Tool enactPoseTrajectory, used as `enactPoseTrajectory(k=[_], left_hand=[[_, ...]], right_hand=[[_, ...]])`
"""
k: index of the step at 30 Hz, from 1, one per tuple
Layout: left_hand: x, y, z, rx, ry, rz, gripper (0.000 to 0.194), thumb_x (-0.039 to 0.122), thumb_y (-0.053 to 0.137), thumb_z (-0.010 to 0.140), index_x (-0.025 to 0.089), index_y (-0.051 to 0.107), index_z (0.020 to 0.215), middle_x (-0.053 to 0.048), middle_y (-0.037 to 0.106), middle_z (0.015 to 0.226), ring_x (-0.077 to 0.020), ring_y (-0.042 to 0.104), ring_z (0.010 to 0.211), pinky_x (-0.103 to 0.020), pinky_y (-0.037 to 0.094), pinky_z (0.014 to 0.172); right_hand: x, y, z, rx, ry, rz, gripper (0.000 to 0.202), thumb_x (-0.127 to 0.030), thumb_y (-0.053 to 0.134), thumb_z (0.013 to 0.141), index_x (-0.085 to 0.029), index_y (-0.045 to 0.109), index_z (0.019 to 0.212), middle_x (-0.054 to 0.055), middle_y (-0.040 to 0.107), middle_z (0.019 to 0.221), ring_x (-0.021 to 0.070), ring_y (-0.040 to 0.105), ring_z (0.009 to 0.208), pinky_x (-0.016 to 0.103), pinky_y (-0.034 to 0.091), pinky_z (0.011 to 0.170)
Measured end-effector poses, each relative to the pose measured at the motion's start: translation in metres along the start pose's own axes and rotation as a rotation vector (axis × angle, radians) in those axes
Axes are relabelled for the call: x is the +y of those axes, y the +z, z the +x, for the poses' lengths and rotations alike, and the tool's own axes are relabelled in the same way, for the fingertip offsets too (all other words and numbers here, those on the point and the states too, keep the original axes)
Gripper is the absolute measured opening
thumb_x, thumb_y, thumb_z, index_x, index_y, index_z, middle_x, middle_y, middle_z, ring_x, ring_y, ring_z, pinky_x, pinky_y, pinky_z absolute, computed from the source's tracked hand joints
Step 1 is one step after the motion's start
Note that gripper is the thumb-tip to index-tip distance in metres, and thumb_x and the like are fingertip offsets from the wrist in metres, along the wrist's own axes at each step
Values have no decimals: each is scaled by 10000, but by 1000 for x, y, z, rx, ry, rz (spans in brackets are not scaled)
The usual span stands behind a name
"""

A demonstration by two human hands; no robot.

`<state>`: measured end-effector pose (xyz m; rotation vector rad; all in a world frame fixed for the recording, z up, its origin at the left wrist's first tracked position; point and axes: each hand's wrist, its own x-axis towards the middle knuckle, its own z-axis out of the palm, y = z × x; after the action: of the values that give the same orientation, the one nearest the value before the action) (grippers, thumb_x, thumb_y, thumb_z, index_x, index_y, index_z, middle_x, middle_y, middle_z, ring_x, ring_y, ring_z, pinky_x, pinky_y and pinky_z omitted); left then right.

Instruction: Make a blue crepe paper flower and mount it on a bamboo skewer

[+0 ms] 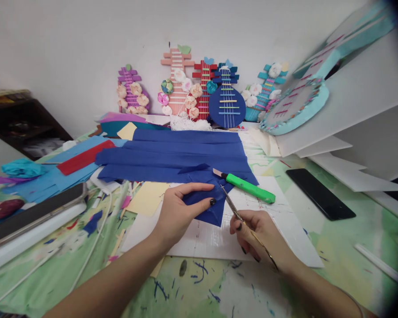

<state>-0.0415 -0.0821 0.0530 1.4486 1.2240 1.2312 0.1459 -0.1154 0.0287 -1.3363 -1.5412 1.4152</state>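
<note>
My left hand (182, 207) pinches a small piece of dark blue crepe paper (212, 213) between thumb and forefinger. In my right hand (260, 234) is a pair of scissors (238, 214), its blades pointing up and left at the right edge of that piece. I cannot make out whether the blades touch the paper. Just beyond lies a green utility knife (250, 188) with its blade toward the left, partly over large folded sheets of blue crepe paper (182, 152). Under the hands is a white board (252, 247).
Paper lute-shaped crafts (227, 106) lean along the wall. At right lie a black phone (320, 193) and a white strip (380, 264), near standing white boards (345, 101). At left are another phone (36, 216), a white cable (94, 247), red paper (85, 157) and scattered blue scraps.
</note>
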Motion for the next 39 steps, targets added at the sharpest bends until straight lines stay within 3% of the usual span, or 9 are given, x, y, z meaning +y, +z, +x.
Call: enactPoseTrajectory(k=[15, 24, 39], left_hand=[[1, 1, 1, -1, 6, 5, 198, 173, 728, 672, 202, 743, 867, -30, 731, 874, -175, 673, 805, -264, 562, 725], [1, 1, 2, 4, 7, 1, 204, 158, 724, 666, 202, 743, 864, -31, 733, 874, -176, 674, 803, -262, 562, 719], [0, 1, 1, 10, 17, 8, 205, 150, 721, 670, 213, 742, 864, -18, 733, 868, -164, 676, 808, -242, 562, 725]], right_hand=[[0, 1, 3, 19, 69, 4, 522, -676, 562, 704, -161, 523, 630, -36, 460, 373, 39, 313, 276, 168, 200, 294], [2, 1, 0, 31, 77, -10, 394, -534, 634, 717, -164, 530, 627, -50, 459, 365, 37, 308, 269, 161, 210, 292], [-2, 2, 1, 35, 111, -18, 358, -490, 632, 719, -167, 520, 611, -52, 462, 361, 34, 305, 264, 151, 214, 286]])
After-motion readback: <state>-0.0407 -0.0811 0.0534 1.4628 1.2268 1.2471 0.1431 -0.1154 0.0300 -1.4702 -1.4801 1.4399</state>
